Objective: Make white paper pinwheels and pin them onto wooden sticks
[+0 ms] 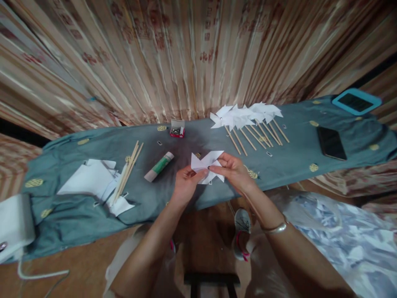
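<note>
Between both hands, above the front edge of the cloth-covered table, is a white paper pinwheel (208,161) with pointed blades. My left hand (186,182) pinches its left side, thumb on top. My right hand (234,169) grips the right side, its thumb by a small dark pin head at the centre. Left of the hands lies a green-and-pale tube (159,167). Behind it stands a small open red-and-white box (178,128) of metal pins. Finished pinwheels (238,116) on wooden sticks (246,138) lie in an overlapping row at the back right.
White paper sheets (89,179) and loose wooden sticks (128,171) lie on the left. A black phone (331,142) and a blue-framed device (356,101) rest on the right. A white appliance (15,227) occupies the left end. A bag of paper pieces (350,231) stands at lower right.
</note>
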`<act>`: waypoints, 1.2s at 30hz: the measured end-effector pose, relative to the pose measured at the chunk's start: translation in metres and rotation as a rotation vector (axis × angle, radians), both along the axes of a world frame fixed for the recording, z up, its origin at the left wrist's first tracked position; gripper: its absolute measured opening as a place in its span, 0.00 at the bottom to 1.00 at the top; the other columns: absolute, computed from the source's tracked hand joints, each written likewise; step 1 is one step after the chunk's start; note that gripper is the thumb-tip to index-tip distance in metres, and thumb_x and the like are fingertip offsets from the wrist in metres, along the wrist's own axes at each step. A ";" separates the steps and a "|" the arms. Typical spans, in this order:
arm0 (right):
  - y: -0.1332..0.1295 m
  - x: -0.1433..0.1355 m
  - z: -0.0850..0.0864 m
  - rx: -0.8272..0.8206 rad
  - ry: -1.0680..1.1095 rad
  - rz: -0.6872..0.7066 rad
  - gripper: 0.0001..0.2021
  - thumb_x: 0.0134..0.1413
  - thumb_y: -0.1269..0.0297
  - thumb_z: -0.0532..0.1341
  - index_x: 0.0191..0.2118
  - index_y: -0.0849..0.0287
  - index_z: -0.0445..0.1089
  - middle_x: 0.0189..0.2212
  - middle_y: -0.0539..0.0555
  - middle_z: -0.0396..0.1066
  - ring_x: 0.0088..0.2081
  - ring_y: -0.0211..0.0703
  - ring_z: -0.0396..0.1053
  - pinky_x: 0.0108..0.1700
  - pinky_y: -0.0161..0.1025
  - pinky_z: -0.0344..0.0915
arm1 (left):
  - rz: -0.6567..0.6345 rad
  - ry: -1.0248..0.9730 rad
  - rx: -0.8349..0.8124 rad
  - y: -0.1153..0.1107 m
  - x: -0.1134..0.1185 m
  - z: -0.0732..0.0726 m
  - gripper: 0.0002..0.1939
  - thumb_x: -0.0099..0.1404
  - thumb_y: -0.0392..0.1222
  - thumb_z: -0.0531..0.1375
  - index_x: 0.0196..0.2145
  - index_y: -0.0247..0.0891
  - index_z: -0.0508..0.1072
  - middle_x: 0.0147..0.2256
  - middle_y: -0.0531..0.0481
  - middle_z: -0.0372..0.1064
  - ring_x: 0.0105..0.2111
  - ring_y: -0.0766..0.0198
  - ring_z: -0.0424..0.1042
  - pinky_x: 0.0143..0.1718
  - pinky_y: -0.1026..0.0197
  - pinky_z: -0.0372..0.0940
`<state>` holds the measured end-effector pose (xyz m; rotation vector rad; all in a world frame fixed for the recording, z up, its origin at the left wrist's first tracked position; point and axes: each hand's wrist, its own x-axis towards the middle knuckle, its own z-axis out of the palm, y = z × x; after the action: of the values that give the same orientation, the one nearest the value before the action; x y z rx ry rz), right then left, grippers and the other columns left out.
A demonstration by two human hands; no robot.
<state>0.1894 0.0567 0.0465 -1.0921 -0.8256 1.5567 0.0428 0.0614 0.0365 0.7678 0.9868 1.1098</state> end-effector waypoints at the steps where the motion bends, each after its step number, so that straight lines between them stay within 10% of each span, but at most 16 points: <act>1: 0.000 -0.003 0.000 0.003 -0.001 0.008 0.19 0.33 0.62 0.75 0.35 0.57 0.74 0.28 0.48 0.79 0.29 0.38 0.74 0.37 0.37 0.70 | 0.011 0.002 0.002 0.000 -0.002 0.000 0.17 0.37 0.44 0.75 0.26 0.35 0.80 0.26 0.49 0.77 0.26 0.65 0.70 0.33 0.61 0.66; 28: 0.005 -0.032 0.000 -0.069 0.064 0.038 0.20 0.32 0.63 0.76 0.36 0.57 0.75 0.29 0.49 0.79 0.29 0.39 0.75 0.36 0.37 0.70 | 0.008 0.023 0.012 0.003 -0.036 0.001 0.17 0.40 0.47 0.73 0.27 0.36 0.79 0.26 0.50 0.76 0.25 0.64 0.71 0.31 0.61 0.66; 36: 0.002 -0.025 0.000 -0.048 0.044 0.012 0.19 0.33 0.64 0.75 0.36 0.56 0.75 0.30 0.50 0.80 0.31 0.40 0.75 0.38 0.37 0.70 | 0.262 0.133 0.145 0.018 -0.075 0.014 0.18 0.48 0.55 0.70 0.26 0.36 0.78 0.28 0.48 0.76 0.29 0.65 0.73 0.38 0.61 0.68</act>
<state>0.1641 0.0590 0.0462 -1.0856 -0.7700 1.6119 -0.0319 0.0790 0.0501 0.8550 1.1516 1.3822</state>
